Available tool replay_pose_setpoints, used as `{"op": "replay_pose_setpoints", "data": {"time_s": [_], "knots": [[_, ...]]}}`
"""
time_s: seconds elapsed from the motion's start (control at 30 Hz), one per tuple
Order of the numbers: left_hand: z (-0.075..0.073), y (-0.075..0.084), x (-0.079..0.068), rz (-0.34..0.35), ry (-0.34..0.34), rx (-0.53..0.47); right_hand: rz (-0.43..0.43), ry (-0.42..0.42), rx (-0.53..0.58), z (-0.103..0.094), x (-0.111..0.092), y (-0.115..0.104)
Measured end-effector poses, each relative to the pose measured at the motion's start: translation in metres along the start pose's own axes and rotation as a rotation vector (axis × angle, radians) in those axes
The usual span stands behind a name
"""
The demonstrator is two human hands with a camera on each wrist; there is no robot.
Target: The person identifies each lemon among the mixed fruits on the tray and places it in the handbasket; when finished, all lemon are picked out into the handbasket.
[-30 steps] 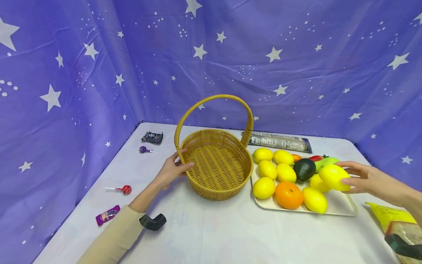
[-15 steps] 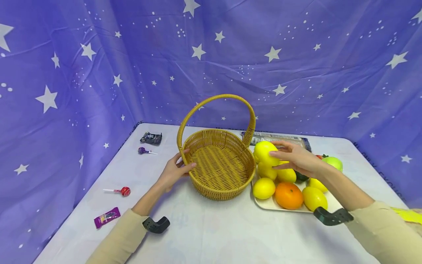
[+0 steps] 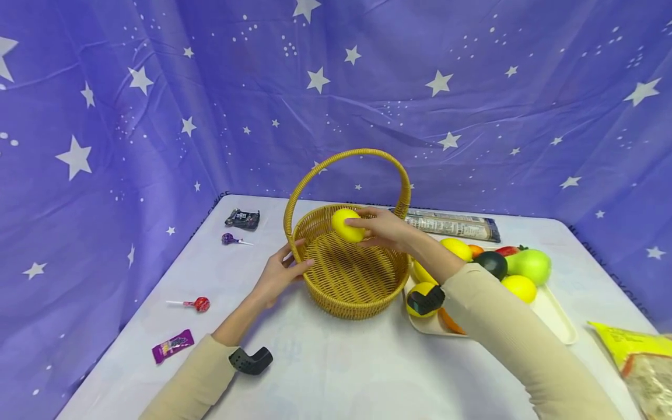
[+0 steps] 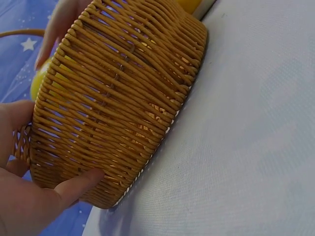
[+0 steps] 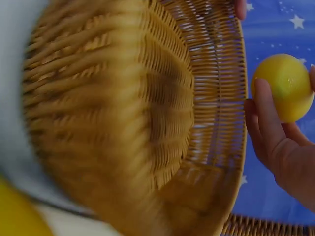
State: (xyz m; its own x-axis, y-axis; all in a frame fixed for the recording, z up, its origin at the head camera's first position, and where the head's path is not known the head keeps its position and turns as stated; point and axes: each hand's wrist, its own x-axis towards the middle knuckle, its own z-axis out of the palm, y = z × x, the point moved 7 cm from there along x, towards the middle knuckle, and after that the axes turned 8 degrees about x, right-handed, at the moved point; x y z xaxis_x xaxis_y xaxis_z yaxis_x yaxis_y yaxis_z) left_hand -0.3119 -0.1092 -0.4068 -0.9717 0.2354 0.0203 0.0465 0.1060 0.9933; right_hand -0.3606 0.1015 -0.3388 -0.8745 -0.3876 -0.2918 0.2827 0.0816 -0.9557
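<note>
A yellow lemon (image 3: 347,226) is pinched between the fingers and thumb of my right hand (image 3: 387,228), held above the wicker basket (image 3: 353,309). The same lemon (image 5: 284,88) shows in the right wrist view, beyond the basket's rim. My left hand (image 3: 276,274) grips the basket's left rim near the foot of the tall arched handle. In the left wrist view, a finger of the left hand (image 4: 29,196) lies along the woven outer wall (image 4: 113,108). The part of the basket floor that shows holds nothing.
A cream tray (image 3: 559,315) at right bears lemons, an orange, an avocado (image 3: 491,265) and a green fruit (image 3: 530,266), partly behind my right arm. A long packet (image 3: 454,225) lies behind. Lollipops (image 3: 202,304) and wrapped sweets (image 3: 173,346) lie left; a yellow bag (image 3: 630,344) lies right.
My right hand has carried the lemon leftward from the tray to over the basket. The left hand stays on the rim, and the basket has shifted slightly right.
</note>
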Motion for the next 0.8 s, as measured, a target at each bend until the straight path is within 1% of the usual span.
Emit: {"op": "replay_pose_setpoints", "data": {"time_s": [0.2,0.3,0.43,0.57,0.63,0.8], "knots": [[0.001,0.000,0.001,-0.006,0.000,0.030,0.025,0.015,-0.066,0.020,0.028,-0.004],[0.001,-0.001,0.001,-0.010,0.002,0.037,0.041,0.008,-0.087,0.029,0.042,0.000],[0.000,-0.002,0.001,-0.017,0.008,0.035,0.083,0.020,-0.104,0.036,0.058,0.012],[0.001,-0.002,0.002,-0.023,0.012,0.042,0.135,0.014,-0.133,0.042,0.067,0.025],[0.002,-0.002,0.002,-0.021,0.014,0.046,0.158,-0.005,-0.155,0.044,0.069,0.029],[0.000,-0.003,0.001,-0.019,0.025,0.046,0.217,-0.051,-0.170,0.050,0.069,0.037]]}}
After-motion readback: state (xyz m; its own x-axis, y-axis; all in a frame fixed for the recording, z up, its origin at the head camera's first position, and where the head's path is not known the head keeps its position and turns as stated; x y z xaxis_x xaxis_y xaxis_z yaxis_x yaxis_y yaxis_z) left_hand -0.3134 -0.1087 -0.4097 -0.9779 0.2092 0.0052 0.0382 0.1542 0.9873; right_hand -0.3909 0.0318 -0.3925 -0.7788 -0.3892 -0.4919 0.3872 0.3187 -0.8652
